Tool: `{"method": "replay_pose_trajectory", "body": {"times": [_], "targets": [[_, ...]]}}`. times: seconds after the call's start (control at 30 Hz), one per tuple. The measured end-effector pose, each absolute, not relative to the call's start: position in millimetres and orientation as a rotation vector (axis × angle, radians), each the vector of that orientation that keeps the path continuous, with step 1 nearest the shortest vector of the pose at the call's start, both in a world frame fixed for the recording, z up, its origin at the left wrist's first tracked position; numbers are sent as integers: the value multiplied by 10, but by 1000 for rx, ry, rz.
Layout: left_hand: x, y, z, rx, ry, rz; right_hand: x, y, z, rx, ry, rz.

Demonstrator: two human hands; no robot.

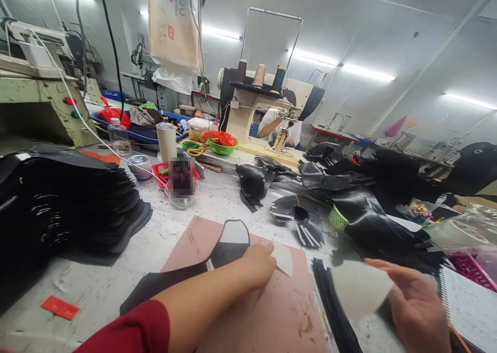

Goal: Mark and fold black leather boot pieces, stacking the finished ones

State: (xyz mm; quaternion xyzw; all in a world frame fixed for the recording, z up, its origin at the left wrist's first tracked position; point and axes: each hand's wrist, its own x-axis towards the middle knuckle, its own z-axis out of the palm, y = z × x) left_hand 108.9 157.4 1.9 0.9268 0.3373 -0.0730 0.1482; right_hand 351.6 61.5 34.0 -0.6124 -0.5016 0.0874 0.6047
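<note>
My left hand reaches over a pink board, its fingers closed at the edge of a small white curved piece. Beneath and beside that arm lies a black leather-like piece, with a pale grey patch at its upper end. At the right, my right hand grips a larger white sheet piece by its right edge; both are slightly blurred. Just under that sheet runs a bundle of black strips beside the board.
A tall stack of black pieces stands at left, near a red tag. Ahead are a sewing machine, a cup and black sewn parts. A spiral notebook lies far right. Another person sits behind the machine.
</note>
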Motion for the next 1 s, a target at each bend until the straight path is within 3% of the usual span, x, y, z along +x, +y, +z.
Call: {"method": "replay_pose_trajectory", "body": {"times": [0.1, 0.37, 0.57, 0.7, 0.77, 0.93, 1.0], "targets": [[987, 1450, 85, 2565, 1022, -125, 3060, 488, 320, -1331, -1090, 407], [478, 916, 317, 2233, 1037, 460, 2336, 637, 311, -1122, -964, 506], [389, 858, 353, 1369, 1017, 1078, 2125, 550, 297, -1096, -887, 616], [402, 889, 430, 1107, 957, 997, 2128, 463, 228, -1162, -881, 648], [417, 885, 439, 1111, 961, 941, 2145, 430, 197, -1263, -905, 542], [440, 834, 400, 1164, 951, 846, 2163, 349, 264, -1469, -1350, -138], [435, 817, 396, 1222, 948, 815, 2174, 327, 331, -1461, -1603, -164]]}}
